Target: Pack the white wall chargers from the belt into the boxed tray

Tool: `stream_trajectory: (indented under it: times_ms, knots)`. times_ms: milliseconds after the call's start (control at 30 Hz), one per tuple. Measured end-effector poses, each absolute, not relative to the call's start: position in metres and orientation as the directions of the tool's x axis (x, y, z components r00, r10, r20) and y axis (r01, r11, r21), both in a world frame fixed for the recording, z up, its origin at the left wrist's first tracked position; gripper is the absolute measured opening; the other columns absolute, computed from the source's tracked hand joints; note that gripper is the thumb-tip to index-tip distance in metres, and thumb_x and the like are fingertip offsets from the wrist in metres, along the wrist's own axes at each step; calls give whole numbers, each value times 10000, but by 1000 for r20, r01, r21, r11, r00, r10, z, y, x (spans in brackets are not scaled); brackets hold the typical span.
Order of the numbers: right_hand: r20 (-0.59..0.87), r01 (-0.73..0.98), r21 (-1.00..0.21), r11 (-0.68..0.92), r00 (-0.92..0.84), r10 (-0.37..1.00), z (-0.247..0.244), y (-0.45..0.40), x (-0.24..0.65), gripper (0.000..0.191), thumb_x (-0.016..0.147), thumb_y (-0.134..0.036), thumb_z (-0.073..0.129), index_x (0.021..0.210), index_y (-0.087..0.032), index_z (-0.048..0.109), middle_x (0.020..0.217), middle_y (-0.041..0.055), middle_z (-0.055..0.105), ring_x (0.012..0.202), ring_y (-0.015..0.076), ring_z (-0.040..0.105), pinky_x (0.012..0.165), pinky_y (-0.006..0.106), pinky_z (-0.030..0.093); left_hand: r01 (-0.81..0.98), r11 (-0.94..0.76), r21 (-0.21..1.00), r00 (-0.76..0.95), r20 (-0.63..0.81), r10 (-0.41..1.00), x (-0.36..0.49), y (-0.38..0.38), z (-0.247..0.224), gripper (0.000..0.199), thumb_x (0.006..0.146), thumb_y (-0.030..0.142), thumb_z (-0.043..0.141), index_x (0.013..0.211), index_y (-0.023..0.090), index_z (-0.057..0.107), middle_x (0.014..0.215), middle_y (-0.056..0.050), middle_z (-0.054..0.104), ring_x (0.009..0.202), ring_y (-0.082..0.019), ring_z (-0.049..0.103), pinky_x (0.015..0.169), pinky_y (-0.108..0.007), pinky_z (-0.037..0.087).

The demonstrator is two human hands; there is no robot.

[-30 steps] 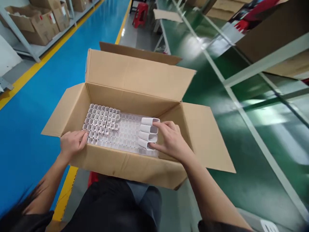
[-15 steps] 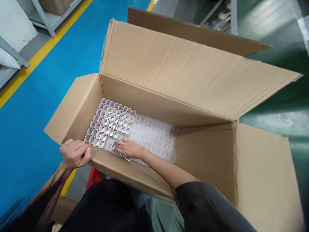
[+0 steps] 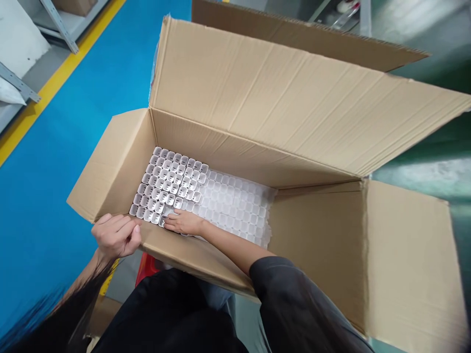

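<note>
A large open cardboard box (image 3: 253, 142) stands before me. On its left side, upright rows of small white plastic containers (image 3: 167, 176) with open tops are packed together. To their right lies a layer of similar pieces under a translucent plastic sheet (image 3: 231, 201). My right hand (image 3: 185, 222) reaches down inside, closed on a small white container (image 3: 162, 220) at the near end of the rows; more beneath the palm is mostly hidden. My left hand (image 3: 117, 236) is curled over the box's near left rim, gripping the edge.
The box's long flap (image 3: 294, 88) stands up at the far side, and its end flaps (image 3: 412, 255) splay outward. Metal shelving (image 3: 59, 24) stands on the left beyond a yellow floor line. Something red (image 3: 147, 267) shows below the near wall.
My right hand has moved left along the near wall with the container, up against the packed rows. My left hand stays on the rim. The view has shifted slightly.
</note>
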State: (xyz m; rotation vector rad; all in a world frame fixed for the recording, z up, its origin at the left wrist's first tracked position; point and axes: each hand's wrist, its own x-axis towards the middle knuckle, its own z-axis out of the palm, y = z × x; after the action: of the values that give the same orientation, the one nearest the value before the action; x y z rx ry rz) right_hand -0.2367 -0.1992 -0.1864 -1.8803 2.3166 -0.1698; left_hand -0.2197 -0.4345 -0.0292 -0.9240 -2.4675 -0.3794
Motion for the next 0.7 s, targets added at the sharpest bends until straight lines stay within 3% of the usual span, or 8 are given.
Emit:
stream_trajectory:
  times_ms: [200,333,433,500,600,633,700]
  knots:
    - [-72,-957,-184,223,-213,-974,-188,-207,-239,245,1043,-169,337,1146,-170,560,1160,70,669,1028,180,572,827,350,415,691,717,92,-633,556,539,-221,-436,-30,130,815,129,530,739,186,619,533,46,597,464,-114,481,503,-309,263]
    - [-112,-947,-200,253,-234,-966,-176,-207,-241,246,1013,-181,427,1217,-196,563,1301,61,634,1050,177,588,827,345,436,698,711,87,-622,566,541,-222,-434,-30,139,804,117,530,709,185,606,540,45,619,453,-109,484,499,-305,254]
    - [-130,-934,-217,285,-262,-956,-151,-193,-245,485,913,-204,589,1384,-240,478,1389,29,586,1056,181,589,768,321,444,700,710,84,-617,573,540,-224,-435,-32,147,791,103,531,687,185,596,555,45,646,455,-104,505,499,-299,260]
    - [-143,-909,-201,364,-341,-929,-124,-174,-248,529,890,-160,587,1404,-221,477,1324,42,628,1023,187,597,746,314,435,695,717,59,-610,577,544,-224,-440,-35,151,782,102,536,700,189,628,536,46,636,450,-106,505,500,-300,265]
    - [-149,-800,-118,589,-572,-807,-69,-132,-236,390,936,-86,472,1302,-168,581,1155,66,700,933,192,617,725,316,419,691,722,20,-601,571,559,-222,-453,-39,154,773,119,559,733,194,687,508,33,613,454,-119,507,504,-311,267]
    - [-141,-736,-84,672,-659,-739,-47,-115,-224,381,940,-73,460,1286,-157,596,1115,72,711,898,192,622,713,317,416,685,726,57,-627,554,548,-222,-456,-40,144,779,130,573,741,191,697,521,20,616,470,-125,512,508,-314,275]
    - [-106,-575,-33,818,-812,-575,0,-80,-183,379,947,-68,450,1286,-146,601,1079,87,722,848,187,626,703,317,418,677,694,246,-710,469,526,-225,-452,-42,110,837,182,596,816,172,704,628,-11,651,546,-133,545,537,-294,346]
